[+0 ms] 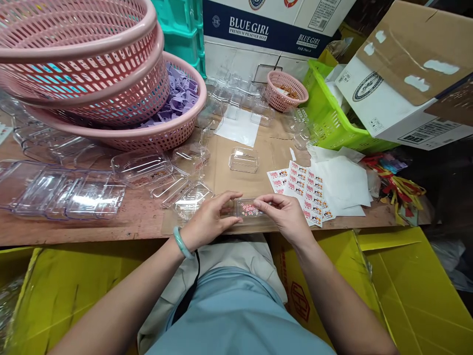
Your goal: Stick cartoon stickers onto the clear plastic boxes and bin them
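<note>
A small clear plastic piece with a pink-lettered sticker lies flat between my hands at the table's front edge. My right hand pinches its right side, thumb and forefinger together on the sticker's corner. My left hand, with a green bangle on the wrist, curves around the left end, thumb and fingers apart at its edge. Beyond them a clear lidded box sits on the cardboard. Sticker sheets with cat pictures lie fanned out to the right, beside white backing paper.
Pink baskets stand stacked at the left, the lowest holding purple pieces. Clear plastic cases cover the left side. At the back are a small pink basket, a green crate and cartons.
</note>
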Available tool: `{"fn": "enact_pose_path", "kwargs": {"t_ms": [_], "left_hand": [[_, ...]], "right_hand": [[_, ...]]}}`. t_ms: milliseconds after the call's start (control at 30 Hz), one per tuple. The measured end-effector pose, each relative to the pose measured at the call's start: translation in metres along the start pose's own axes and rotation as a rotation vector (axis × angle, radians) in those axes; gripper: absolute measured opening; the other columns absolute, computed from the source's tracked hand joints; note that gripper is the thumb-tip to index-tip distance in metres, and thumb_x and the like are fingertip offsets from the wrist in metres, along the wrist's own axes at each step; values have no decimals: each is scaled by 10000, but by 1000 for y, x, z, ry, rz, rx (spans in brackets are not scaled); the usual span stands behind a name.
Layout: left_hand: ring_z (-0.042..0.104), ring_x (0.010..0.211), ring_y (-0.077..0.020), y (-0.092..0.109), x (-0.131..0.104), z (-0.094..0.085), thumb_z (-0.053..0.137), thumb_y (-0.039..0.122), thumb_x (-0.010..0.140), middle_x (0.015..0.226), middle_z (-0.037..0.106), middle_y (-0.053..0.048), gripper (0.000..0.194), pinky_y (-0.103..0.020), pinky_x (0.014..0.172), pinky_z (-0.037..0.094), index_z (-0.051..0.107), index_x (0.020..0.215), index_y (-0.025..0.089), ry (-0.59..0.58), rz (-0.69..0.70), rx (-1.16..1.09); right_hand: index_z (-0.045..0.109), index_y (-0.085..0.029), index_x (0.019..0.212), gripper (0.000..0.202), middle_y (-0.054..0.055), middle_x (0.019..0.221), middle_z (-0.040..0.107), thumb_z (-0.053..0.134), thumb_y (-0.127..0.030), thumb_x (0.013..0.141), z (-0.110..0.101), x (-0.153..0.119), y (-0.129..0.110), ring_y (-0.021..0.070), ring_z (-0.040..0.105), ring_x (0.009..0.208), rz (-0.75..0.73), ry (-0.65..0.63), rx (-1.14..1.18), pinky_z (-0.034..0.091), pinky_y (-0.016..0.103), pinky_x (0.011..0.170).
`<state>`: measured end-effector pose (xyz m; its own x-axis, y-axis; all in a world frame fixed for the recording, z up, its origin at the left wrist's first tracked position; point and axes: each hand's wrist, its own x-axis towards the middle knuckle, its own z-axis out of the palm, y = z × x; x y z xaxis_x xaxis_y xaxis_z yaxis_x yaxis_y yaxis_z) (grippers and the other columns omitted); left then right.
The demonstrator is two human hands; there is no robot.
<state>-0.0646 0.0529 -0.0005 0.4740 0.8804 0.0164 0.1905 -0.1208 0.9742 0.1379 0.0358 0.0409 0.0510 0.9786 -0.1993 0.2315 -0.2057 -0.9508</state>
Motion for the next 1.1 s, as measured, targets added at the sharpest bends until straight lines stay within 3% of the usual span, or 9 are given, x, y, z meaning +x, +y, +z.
{"fn": "enact_pose_path", "kwargs": {"t_ms": [400, 633, 733, 867, 933, 1033, 1100], "left_hand": [[611, 1084, -215, -1, 0, -2, 684, 306, 789, 1226, 623, -68, 483, -354, 924, 540, 552, 1247, 226, -12, 27, 63], [582, 1139, -226, 4, 2, 2, 721, 344, 756, 1283, 579, -74, 500, -385, 986, 499, 544, 1208, 229, -28, -35, -65], [584, 1136, -226, 5, 3, 11, 678, 394, 795, 1229, 599, -90, 399, -375, 965, 505, 555, 1120, 198, 48, -103, -196], [603, 1096, -214, 4, 2, 20, 661, 384, 813, 1172, 623, -94, 327, -368, 948, 509, 563, 1047, 177, 118, -127, -292], [610, 1091, -207, 4, 1, 22, 669, 372, 809, 1203, 614, -94, 324, -369, 953, 509, 554, 1042, 178, 128, -144, -329], [615, 1096, -206, 6, -1, 22, 675, 367, 805, 1230, 606, -94, 319, -372, 966, 507, 545, 1028, 182, 138, -169, -347], [616, 1102, -208, 8, -2, 22, 680, 366, 800, 1239, 603, -93, 313, -373, 969, 509, 540, 1012, 183, 139, -174, -345]], "right_hand": [[749, -177, 754, 247, 32, 741, 737, 758, -418, 700, 1, 1, -4, 160, 643, 677, -35, -17, -49, 490, 265, 655], [745, -168, 791, 206, 24, 702, 718, 706, -369, 768, 4, -1, -1, 133, 578, 585, -92, 41, -198, 432, 240, 550], [737, -184, 812, 159, 25, 749, 717, 664, -325, 820, 9, -5, 1, 133, 575, 598, -205, 69, -308, 443, 246, 561], [715, -205, 888, 158, 51, 838, 704, 564, -249, 901, 16, -12, 9, 170, 620, 767, -490, 131, -532, 493, 301, 743], [702, -213, 960, 162, 67, 854, 674, 554, -257, 908, 14, -13, 15, 190, 614, 826, -554, 230, -615, 493, 340, 806], [607, -229, 1171, 323, 83, 986, 601, 596, -358, 874, 6, -10, 26, 199, 603, 899, -425, 438, -520, 517, 354, 811], [465, -248, 1314, 541, 84, 1094, 568, 613, -457, 838, 3, -8, 33, 188, 620, 897, -237, 433, -315, 550, 339, 757]]}}
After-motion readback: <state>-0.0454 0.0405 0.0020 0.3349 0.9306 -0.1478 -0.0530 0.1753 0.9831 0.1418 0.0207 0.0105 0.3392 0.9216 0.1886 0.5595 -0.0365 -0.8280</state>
